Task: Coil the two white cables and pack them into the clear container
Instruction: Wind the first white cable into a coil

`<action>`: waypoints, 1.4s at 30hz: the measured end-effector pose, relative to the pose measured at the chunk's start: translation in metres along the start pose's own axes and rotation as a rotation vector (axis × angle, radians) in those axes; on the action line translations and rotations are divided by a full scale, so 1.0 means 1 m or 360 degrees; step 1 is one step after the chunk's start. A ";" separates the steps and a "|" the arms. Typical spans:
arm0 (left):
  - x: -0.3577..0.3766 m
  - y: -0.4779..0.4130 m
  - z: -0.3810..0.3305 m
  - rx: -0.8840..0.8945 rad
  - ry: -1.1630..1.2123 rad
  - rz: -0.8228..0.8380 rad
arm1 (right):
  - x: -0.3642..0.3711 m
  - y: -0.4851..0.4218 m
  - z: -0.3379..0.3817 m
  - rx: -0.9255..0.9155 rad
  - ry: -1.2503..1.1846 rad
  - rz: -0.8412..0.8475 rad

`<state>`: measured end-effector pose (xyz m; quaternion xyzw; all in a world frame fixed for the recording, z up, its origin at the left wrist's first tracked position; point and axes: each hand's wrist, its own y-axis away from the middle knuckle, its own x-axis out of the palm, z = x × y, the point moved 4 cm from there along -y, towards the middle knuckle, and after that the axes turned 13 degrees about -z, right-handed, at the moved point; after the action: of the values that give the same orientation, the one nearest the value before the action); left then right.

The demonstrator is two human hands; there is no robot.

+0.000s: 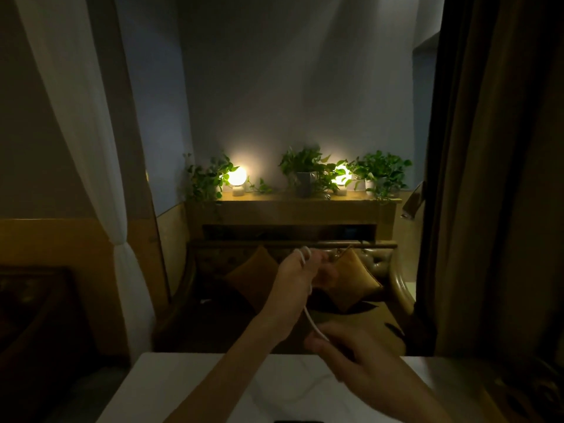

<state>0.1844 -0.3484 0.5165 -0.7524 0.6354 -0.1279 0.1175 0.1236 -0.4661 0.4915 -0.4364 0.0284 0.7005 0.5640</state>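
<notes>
My left hand [297, 274] is raised over the far edge of the white table [195, 389], and loops of a white cable [309, 315] lie wound around its fingers. From there the cable runs down and to the right into my right hand [345, 355], which pinches it just above the table. A faint stretch of cable trails across the tabletop under my right hand. The room is dim. No clear container shows in the head view, and no second cable can be made out.
Beyond the table stands a dark leather sofa [393, 270] with two orange cushions [253, 276]. A wooden shelf [293, 206] behind it carries two lit globe lamps and several potted plants. A white curtain [91, 148] hangs left, a dark one [488, 178] right.
</notes>
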 end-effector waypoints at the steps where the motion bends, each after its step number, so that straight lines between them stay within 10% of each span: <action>1: 0.006 0.006 0.007 0.0030 -0.0111 0.0108 | -0.007 0.002 0.000 -0.0128 0.0155 -0.0017; 7: 0.030 0.050 0.016 -0.0007 0.0031 0.0539 | -0.081 -0.008 0.008 -0.0794 0.0603 -0.0625; 11: 0.040 0.068 -0.005 -0.0211 0.0313 0.0924 | -0.110 -0.034 0.011 -0.0802 0.0108 -0.0925; 18: 0.031 0.010 -0.059 -0.0462 0.1537 0.0820 | -0.031 -0.040 -0.014 0.0032 -0.0561 -0.0527; 22: 0.015 -0.045 -0.041 -0.0189 0.0724 0.0213 | -0.028 -0.016 -0.007 -0.0120 -0.0132 -0.0174; 28: 0.040 -0.002 -0.007 -0.0333 0.0240 0.0956 | -0.111 -0.042 0.006 -0.0771 0.0571 -0.0861; 37: 0.041 0.001 -0.035 -0.0548 0.1217 0.1240 | -0.051 -0.076 -0.033 0.0014 -0.0769 -0.0389; 42: 0.024 -0.051 -0.009 -0.0616 0.1161 0.0590 | -0.013 -0.037 -0.036 0.0044 -0.0429 -0.0241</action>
<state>0.2323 -0.3642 0.5437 -0.5398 0.7714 -0.2404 -0.2360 0.1746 -0.4817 0.4939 -0.3314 -0.0709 0.7076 0.6200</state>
